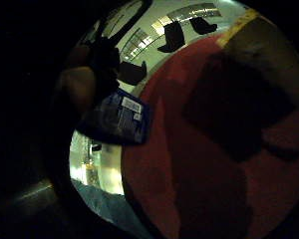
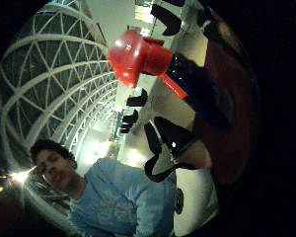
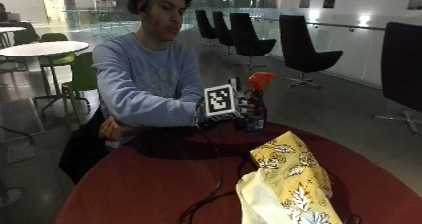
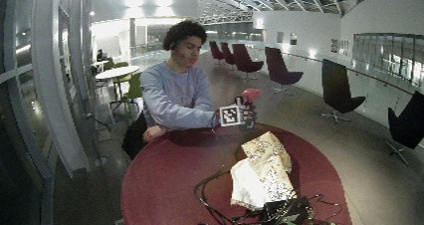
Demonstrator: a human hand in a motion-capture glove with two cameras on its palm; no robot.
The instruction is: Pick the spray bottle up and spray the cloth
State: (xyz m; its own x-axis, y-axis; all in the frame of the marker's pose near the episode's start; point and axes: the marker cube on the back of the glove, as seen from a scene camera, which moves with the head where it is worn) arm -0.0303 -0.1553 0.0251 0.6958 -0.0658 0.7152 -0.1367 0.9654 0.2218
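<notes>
Nearest the camera in the outside view lies the cloth (image 3: 290, 179), yellow with a white leaf print, crumpled in a long heap on the round dark-red surface (image 3: 151, 184); a paler cream part of it sits at its near end. Black cables trail across the surface beside the cloth. Well beyond the cloth, at the far edge of the surface, the gloved right hand (image 3: 245, 110) has its grip closed around the spray bottle (image 3: 257, 105), fingers curled about the dark body, holding it upright. The bottle has a red trigger head (image 3: 262, 79) and a blue label (image 1: 120, 117). Whether its base touches the surface or hangs just above it cannot be told. The person's bare left hand (image 3: 109, 129) rests at the surface's edge, apart from the bottle.
</notes>
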